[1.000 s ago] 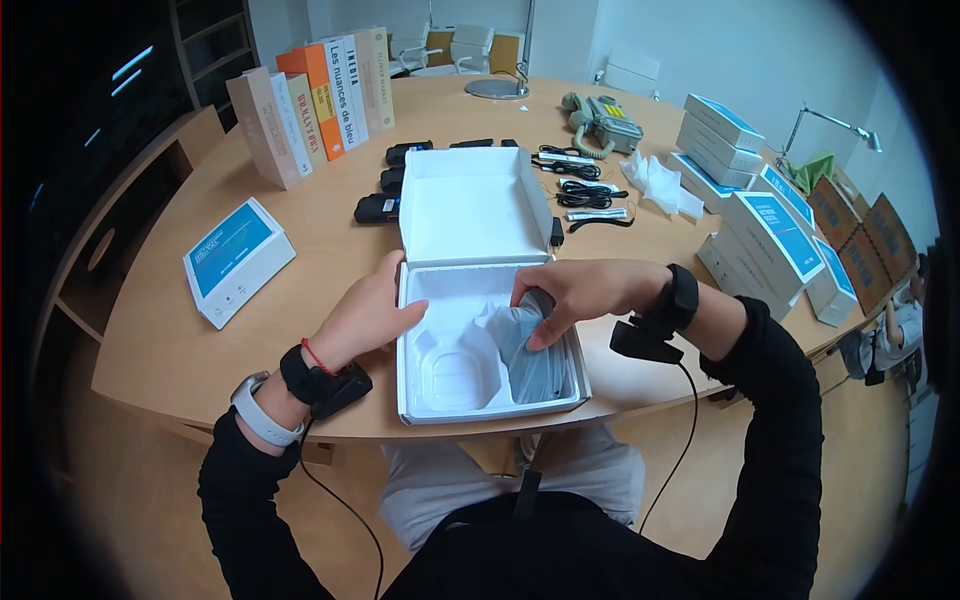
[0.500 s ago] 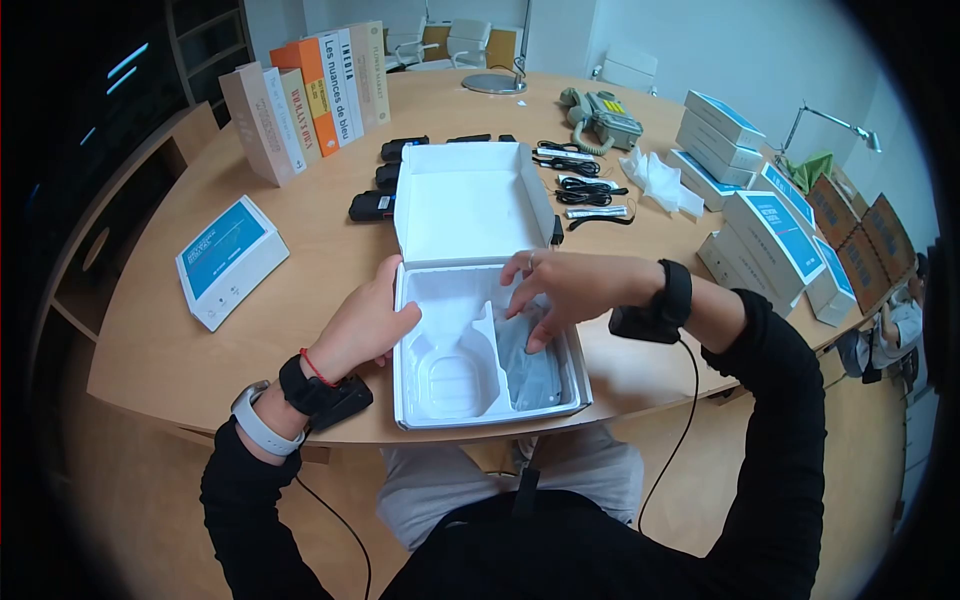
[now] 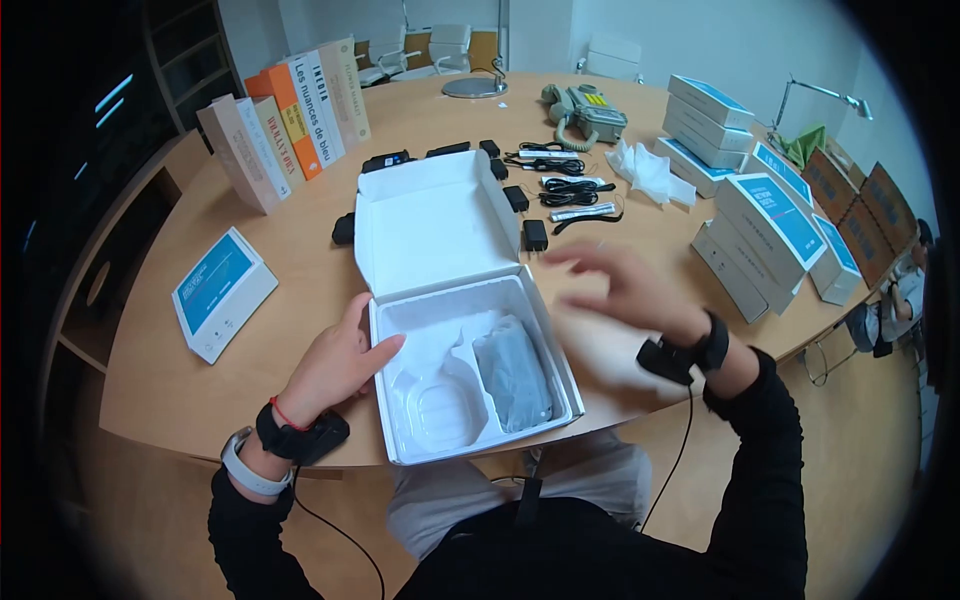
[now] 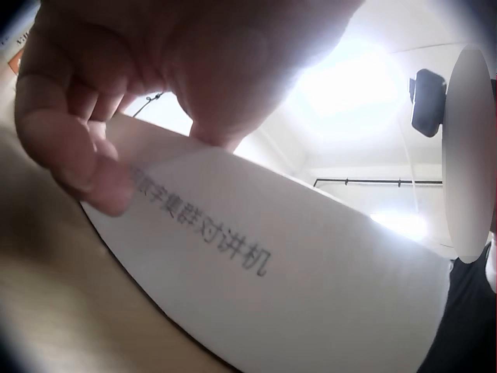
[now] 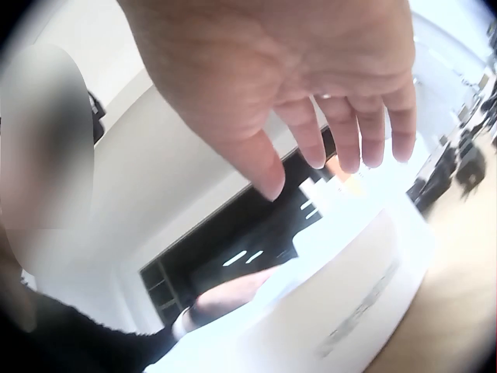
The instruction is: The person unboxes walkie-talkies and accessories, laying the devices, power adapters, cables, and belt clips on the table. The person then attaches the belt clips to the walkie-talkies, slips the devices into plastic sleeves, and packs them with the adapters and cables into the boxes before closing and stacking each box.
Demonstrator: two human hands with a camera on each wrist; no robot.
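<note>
An open white box (image 3: 470, 446) stands at the table's front edge, its lid (image 3: 438, 215) tilted back. A bagged grey item (image 3: 515, 375) lies in the tray's right compartment; the left compartment (image 3: 437, 405) is bare. My left hand (image 3: 335, 360) grips the box's left wall, thumb over the rim; in the left wrist view its fingers (image 4: 74, 148) rest on the outer side, which bears dark printed characters (image 4: 206, 225). To the right of the box, my right hand (image 3: 635, 290) hovers blurred, holding nothing; the right wrist view shows this hand (image 5: 287, 85) with fingers extended.
Behind the lid lie black devices (image 3: 385, 162), adapters (image 3: 535, 236) and cables (image 3: 575, 190). Books (image 3: 285, 130) and one box (image 3: 222, 292) are at left. A telephone (image 3: 585, 115), crumpled white wrapping (image 3: 650, 175) and stacked boxes (image 3: 765, 235) are at right.
My right hand has let go of the bagged item and moved right, out of the box. The box has shifted and turned slightly, with my left hand still on its wall.
</note>
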